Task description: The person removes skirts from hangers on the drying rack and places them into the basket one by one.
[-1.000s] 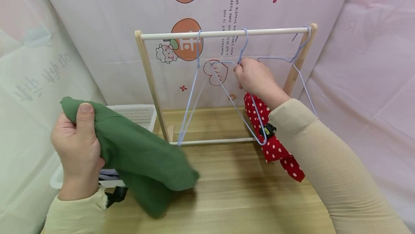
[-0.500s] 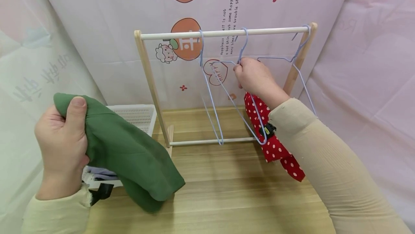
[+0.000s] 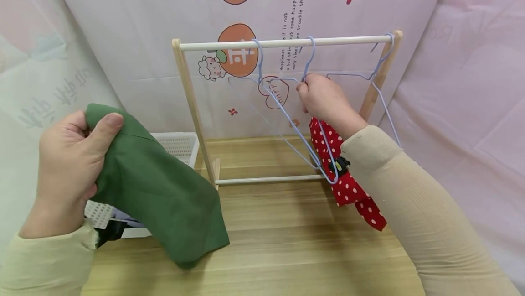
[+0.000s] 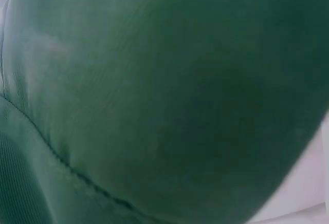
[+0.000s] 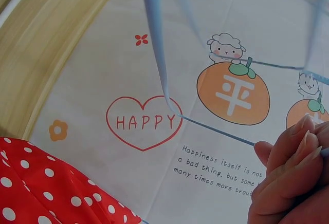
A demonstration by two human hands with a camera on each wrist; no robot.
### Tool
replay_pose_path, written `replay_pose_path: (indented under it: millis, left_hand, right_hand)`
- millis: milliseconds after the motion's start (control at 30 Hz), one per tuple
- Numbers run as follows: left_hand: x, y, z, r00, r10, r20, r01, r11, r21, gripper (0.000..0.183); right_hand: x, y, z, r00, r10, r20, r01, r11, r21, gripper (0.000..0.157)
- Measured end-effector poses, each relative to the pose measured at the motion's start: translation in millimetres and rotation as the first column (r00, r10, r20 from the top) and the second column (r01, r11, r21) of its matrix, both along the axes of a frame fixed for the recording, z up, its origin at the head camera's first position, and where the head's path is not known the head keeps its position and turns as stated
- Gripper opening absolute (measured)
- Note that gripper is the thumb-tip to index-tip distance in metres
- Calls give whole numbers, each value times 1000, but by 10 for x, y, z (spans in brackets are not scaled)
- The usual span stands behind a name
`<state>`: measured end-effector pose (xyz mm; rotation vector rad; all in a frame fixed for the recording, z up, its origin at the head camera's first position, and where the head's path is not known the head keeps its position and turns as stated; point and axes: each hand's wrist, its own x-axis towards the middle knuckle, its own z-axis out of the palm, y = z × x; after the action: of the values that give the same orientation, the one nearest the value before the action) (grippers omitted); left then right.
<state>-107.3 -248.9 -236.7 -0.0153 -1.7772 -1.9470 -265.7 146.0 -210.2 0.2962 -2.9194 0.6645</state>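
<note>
1. Backdrop [image 3: 151,49] writing: right wrist view gives "HAPPY" in a red heart [image 5: 144,124], then "Happiness itself is not / a bad thing, but some / many times more", line ends behind the hand.
2. Same passage runs sideways in head view, "itself" partly covered by the rail [image 3: 283,43]; further words legible there: "happy produce", "trouble than happi", the last cut by the frame edge.
3. Orange fruit print [image 5: 234,93] bears the character 平, upright in right wrist view, turned sideways in head view. Pale lettering on the left-hand sheet [image 3: 51,104]: too faint to read.
4. Left hand [image 3: 71,159]: thumb and fingers pinch the top of a green garment [image 3: 164,200], which hangs over the table [image 3: 279,250], partly in front of a white basket [image 3: 190,148].
5. Right hand [image 3: 324,97]: fingers curled round the neck of the middle hanger [image 3: 313,54], its hook over the rail. Left hanger [image 3: 260,61] and right hanger [image 3: 376,69] hook on the same rail.
6. Left wrist view: green fabric fills nearly everything; stitched seam clear, fingers hidden.
7. Right wrist view: fingertips close up, red polka-dot cloth [image 5: 56,188] lower left. Head view puts that cloth partly behind the right forearm.
8. Head view alone: grey-lavender cloth [image 3: 123,216] in the basket.
</note>
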Motion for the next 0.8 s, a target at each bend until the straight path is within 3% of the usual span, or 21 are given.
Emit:
replay_pose_path:
  millis: [267,367,433,533,633,733,800]
  left_hand:
    - [-13,-62,72,994,-70,86,80,989,-121,19]
    - [-29,-79,86,992,-78,104,100,968,-229,21]
    - [-34,-86,98,992,-46,119,84,938,-337,22]
    - [-35,-85,118,991,43,128,27,865,-500,28]
    - [-48,-77,134,987,109,122,-19,815,-579,30]
    - [-80,-69,148,986,121,114,-33,815,-578,26]
    - [-102,-66,155,989,107,106,-31,833,-553,22]
  right_hand:
    - [0,8,5,1000,2,-7,-2,1000,8,39]
    - [-2,1,4,1000,5,-8,-5,1000,8,39]
    - [-3,-3,-3,1000,5,-6,-5,1000,4,39]
    - [-9,-5,-12,1000,4,-7,-4,1000,0,38]
    - [-15,-8,-18,1000,2,-6,-2,1000,-1,38]
    - [-16,-11,-18,1000,-2,-7,2,1000,-1,38]
    - [-14,-12,-20,1000,-3,-6,3,1000,0,38]
